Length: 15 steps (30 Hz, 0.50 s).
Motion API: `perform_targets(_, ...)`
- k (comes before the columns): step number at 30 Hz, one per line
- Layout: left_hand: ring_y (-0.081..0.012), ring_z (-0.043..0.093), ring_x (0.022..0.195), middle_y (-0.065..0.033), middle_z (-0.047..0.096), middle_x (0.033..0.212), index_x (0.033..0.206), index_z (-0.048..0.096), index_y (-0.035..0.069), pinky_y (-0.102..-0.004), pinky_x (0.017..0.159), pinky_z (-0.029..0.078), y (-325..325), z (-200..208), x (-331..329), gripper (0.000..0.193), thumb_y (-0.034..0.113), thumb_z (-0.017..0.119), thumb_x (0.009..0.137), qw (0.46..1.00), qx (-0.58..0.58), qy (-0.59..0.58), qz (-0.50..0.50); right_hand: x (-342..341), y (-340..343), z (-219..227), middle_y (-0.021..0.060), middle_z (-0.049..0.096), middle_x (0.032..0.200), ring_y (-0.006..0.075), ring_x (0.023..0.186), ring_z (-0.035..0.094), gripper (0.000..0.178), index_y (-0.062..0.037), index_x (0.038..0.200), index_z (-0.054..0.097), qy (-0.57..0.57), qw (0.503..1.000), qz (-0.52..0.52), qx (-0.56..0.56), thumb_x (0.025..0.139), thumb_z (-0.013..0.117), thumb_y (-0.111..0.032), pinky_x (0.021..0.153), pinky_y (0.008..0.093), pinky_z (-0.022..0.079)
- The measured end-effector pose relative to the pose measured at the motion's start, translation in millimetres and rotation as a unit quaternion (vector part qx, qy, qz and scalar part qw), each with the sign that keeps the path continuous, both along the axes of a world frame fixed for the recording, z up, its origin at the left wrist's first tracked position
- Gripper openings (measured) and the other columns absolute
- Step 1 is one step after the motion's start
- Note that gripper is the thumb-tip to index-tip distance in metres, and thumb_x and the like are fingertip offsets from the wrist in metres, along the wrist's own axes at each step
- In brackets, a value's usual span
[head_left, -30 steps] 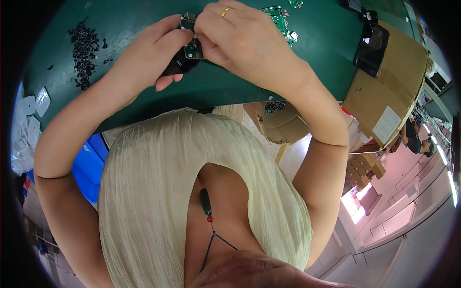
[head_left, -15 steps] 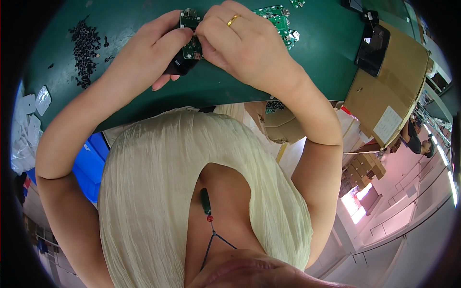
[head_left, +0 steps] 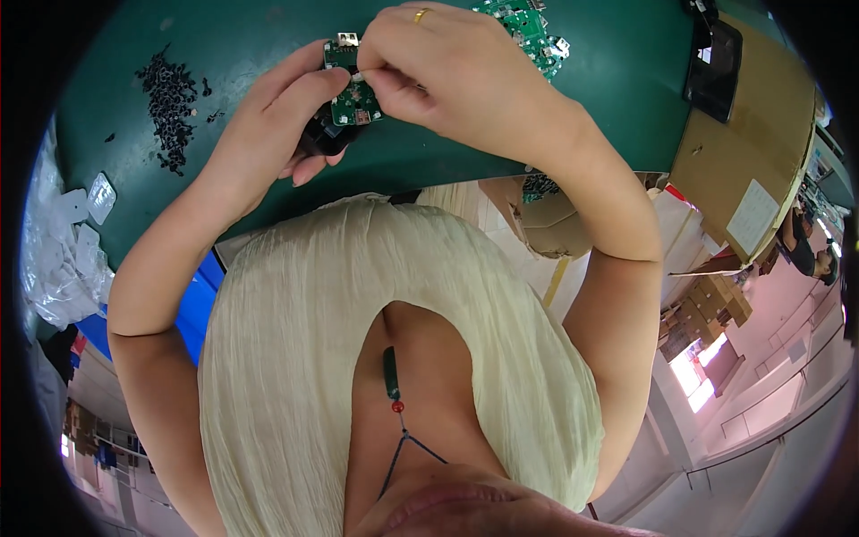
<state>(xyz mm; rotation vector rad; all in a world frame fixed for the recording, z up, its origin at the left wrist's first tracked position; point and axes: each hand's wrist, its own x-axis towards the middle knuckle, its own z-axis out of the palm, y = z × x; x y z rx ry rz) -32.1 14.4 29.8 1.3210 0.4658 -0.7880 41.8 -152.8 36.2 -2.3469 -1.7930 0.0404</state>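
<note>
From where I stand, the person's left hand [head_left: 291, 107] is clamped around a black plastic housing [head_left: 327, 139] and the green circuit board [head_left: 351, 107] lying over it, its thumb pressing on the board's left edge. The board and housing are held above the near part of the green tabletop [head_left: 617, 112], in front of the chest, and metal connectors show at both ends of the board. The right hand [head_left: 443, 63], wearing a gold ring [head_left: 424, 15], is curled inward with its fingertips bunched at the board's right edge; I can't tell whether they pinch anything small.

Just beyond the right hand lies a cluster of more green circuit boards [head_left: 532, 40]. Well apart, on the left of the tabletop, small black parts [head_left: 170, 112] are heaped, with a few strays beside them. Clear plastic bags [head_left: 58, 268] crowd the left edge. At the right, a glossy black panel [head_left: 716, 76] leans by a large cardboard carton [head_left: 743, 152] bearing a white label [head_left: 753, 217].
</note>
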Motion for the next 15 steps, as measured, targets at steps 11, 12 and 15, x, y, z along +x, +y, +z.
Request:
perform_targets(11,-0.0066,0.040,0.040,-0.0021,0.050,0.064,0.105,0.049,0.003,-0.0199,0.036,0.029,-1.3,-4.5,-0.1,0.023,0.017,0.039,0.090,0.996,0.030,-0.082,0.006,-18.1,3.4,-40.4,0.0080,0.054,0.069,0.0259,0.069,0.056,0.017,-0.0041,0.073,0.048,0.165,0.940,-0.120,0.272,0.066,0.063,-0.007,0.061,0.0342,0.047)
perform_targets(12,-0.0063,0.040,0.040,-0.0014,0.049,0.063,0.106,0.049,0.004,-0.0198,0.036,0.030,-1.9,-4.3,-1.1,0.023,0.017,0.039,0.090,0.994,0.052,-0.101,-0.001,-17.6,2.8,-38.2,0.0080,0.054,0.069,0.0259,0.069,0.056,0.017,-0.0041,0.073,0.048,0.165,0.940,-0.119,0.273,0.066,0.063,-0.007,0.061,0.0342,0.047)
perform_targets(15,-0.0056,0.039,0.040,-0.0005,0.048,0.062,0.109,0.048,0.004,-0.0197,0.036,0.029,-0.9,-13.4,1.0,0.024,0.018,0.040,0.091,0.985,0.054,-0.161,0.000,-14.4,0.1,-32.2,0.0080,0.054,0.069,0.0256,0.070,0.056,0.016,-0.0038,0.073,0.047,0.164,0.940,-0.123,0.273,0.067,0.062,-0.008,0.061,0.0344,0.047)
